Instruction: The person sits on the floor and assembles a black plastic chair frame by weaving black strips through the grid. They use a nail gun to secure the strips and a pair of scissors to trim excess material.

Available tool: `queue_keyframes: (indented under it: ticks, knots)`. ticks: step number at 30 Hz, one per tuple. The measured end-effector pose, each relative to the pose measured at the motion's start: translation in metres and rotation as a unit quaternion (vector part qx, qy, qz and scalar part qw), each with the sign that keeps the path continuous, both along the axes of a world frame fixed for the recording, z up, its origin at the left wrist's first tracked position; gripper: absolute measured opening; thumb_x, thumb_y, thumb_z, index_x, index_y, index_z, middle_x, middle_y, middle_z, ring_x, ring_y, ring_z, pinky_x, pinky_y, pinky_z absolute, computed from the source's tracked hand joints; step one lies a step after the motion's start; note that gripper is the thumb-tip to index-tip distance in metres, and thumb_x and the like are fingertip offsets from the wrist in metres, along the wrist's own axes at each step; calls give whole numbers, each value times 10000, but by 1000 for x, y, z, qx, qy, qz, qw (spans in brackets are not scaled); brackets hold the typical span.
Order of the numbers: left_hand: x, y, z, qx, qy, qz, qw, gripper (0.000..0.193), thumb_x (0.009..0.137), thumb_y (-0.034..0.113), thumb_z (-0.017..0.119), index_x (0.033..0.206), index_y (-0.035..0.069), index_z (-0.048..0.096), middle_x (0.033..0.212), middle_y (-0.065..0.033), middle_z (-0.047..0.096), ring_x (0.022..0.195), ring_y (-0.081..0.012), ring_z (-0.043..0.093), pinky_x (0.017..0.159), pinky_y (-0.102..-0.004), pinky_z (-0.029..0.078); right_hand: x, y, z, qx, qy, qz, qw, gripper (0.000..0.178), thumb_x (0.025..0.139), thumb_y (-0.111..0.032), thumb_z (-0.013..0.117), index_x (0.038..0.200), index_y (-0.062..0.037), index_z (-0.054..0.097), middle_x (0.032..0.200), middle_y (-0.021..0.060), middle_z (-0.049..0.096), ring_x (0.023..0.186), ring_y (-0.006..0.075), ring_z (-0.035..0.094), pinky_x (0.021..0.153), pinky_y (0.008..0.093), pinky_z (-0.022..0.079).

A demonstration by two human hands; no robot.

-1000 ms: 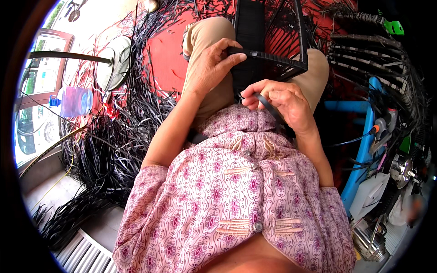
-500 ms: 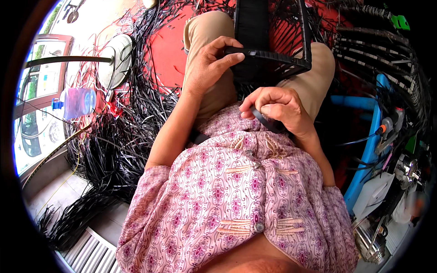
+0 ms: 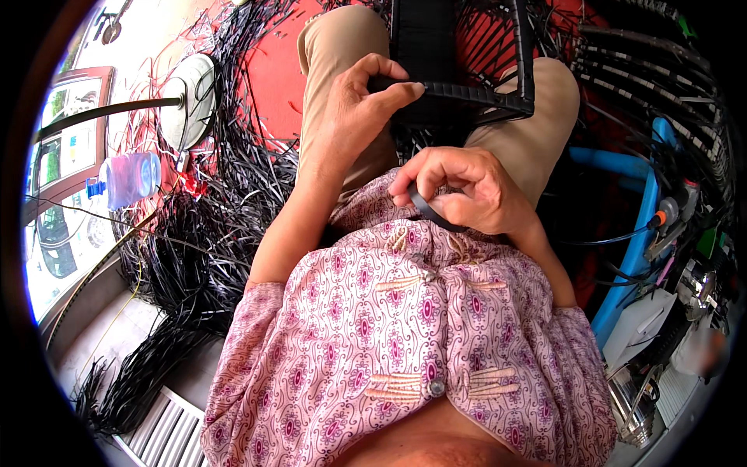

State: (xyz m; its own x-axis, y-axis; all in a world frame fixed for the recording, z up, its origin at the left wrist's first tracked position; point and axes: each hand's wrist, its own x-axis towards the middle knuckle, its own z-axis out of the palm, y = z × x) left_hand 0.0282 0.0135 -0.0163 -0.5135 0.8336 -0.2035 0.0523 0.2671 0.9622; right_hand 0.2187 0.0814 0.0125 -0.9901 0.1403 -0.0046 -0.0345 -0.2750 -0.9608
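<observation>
Across my thighs rests a black woven frame (image 3: 467, 95), its near bar wrapped tightly in flat black strip. At the left end of this bar, my left hand (image 3: 358, 105) is closed, thumb along the top and fingers round the corner. In front of my belly my right hand (image 3: 471, 187) pinches a loose flat black strip (image 3: 424, 207) between thumb and fingers. The strip curves down below the hand toward my shirt, and its far end is hidden. Right hand and bar are apart.
Heaps of black strips (image 3: 183, 253) lie at my left, near a clear plastic bottle (image 3: 132, 180) and a round pale base with a dark pole (image 3: 189, 97). A blue tubular frame (image 3: 634, 241) stands at my right, with metal items (image 3: 634, 401) beyond it. The floor ahead is red.
My right hand has moved a little left with the strip, its fingers more spread. My left hand keeps its hold on the bar. The whole view has shifted slightly.
</observation>
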Motion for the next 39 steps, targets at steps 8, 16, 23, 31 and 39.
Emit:
queue_keyframes:
  ticks: [8,16,23,31,39]
  knots:
    - [15,3,27,1,148,46,988,281,705,185,765,870,-11,649,778,-87,664,712,-169,621,652,-300,486,-12,1,6,41,-25,-171,984,175,899,-39,663,1054,4,595,923,70,690,839,69,647,736,217,534]
    - [7,-1,10,-2,22,11,1000,256,818,172,729,1007,37,621,896,12,605,845,-70,552,782,-208,429,-62,66,29,349,-44,-185,918,257,963,-239,591,965,-15,716,805,59,700,625,91,631,511,202,467]
    - [6,-5,7,58,9,-1,998,304,837,221,713,1045,31,600,964,-11,598,918,-88,540,849,-225,412,-81,78,43,265,-101,-121,951,265,932,-203,643,760,-6,685,608,19,614,543,68,583,487,228,443]
    - [7,-2,-7,124,-16,18,992,303,813,156,733,1016,-6,577,864,-39,612,796,-92,558,680,-237,462,-68,62,49,351,13,-127,928,250,924,-164,650,769,31,673,611,35,615,560,87,594,494,252,452]
    - [6,-5,-12,129,-5,9,992,263,844,152,697,1019,12,558,857,-26,584,784,-93,531,689,-242,449,-78,74,48,300,-134,-184,926,199,916,-159,634,867,19,709,706,74,671,616,111,625,542,255,479]
